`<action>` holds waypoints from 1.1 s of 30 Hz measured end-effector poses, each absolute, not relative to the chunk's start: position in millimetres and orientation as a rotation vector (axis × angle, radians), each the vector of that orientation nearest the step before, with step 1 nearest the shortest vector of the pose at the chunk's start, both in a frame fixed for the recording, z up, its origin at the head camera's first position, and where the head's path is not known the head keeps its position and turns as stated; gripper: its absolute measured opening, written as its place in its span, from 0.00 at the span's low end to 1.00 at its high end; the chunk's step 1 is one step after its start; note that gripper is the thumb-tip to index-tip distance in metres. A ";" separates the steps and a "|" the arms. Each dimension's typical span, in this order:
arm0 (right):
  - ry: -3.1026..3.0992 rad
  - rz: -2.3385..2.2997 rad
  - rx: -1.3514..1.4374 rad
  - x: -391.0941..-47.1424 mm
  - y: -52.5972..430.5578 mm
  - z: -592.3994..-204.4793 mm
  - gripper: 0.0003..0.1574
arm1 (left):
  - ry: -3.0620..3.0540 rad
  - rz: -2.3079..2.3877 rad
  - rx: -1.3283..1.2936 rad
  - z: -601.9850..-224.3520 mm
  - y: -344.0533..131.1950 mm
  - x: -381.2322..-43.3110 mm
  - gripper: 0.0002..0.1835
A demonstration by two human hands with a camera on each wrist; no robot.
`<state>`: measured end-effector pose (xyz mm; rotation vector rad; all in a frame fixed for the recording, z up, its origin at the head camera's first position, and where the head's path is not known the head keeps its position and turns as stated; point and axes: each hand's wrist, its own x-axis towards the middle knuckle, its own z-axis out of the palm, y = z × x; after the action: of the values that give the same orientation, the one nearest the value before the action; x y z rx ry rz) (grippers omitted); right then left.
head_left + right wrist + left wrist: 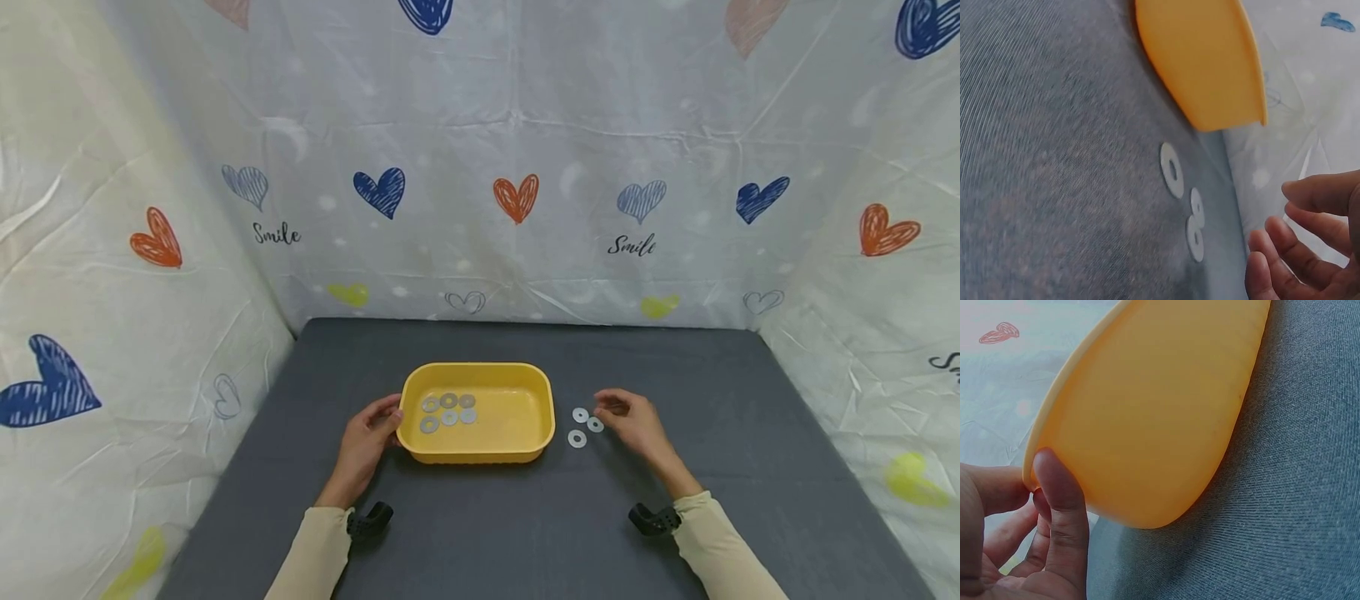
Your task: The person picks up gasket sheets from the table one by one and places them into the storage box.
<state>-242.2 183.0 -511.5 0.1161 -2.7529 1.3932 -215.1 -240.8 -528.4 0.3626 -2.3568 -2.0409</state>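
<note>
My left hand pinches the left rim of a yellow plastic tray, its thumb on the inner side in the left wrist view. Several flat metal washers lie in two rows on the left part of the tray's floor. To the right of the tray, three more washers rest on the dark tabletop, two of them touching in the right wrist view. Just right of and above these, my right hand hovers with its fingers loosely bent. Nothing shows between the thumb and fingers.
A dark grey cloth-covered table lies under everything. White sheeting with printed hearts rises behind it and on both sides. Black bands are on both wrists, by the cream sleeves.
</note>
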 end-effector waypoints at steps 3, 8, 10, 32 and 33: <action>-2.769 1.346 0.125 -242.9 185.3 -515.4 0.18 | -2.347 -2.059 0.364 -527.9 -241.4 -214.9 0.23; -2.791 1.344 0.110 -243.9 188.9 -521.2 0.18 | -2.339 -2.067 0.358 -528.4 -241.3 -213.6 0.23; -2.796 1.348 0.106 -244.8 189.9 -523.5 0.18 | -2.341 -2.059 0.359 -528.6 -241.0 -213.5 0.23; -2.800 1.438 0.063 -254.8 202.8 -546.3 0.18 | -2.370 -2.013 0.358 -531.8 -241.5 -215.8 0.23; -2.803 1.427 0.064 -255.1 202.5 -546.5 0.18 | -2.367 -2.020 0.361 -531.2 -241.3 -216.0 0.23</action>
<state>-255.1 202.5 -546.5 0.0640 -2.8033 1.4273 -216.0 -241.3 -531.2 0.3605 -2.3673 -2.0196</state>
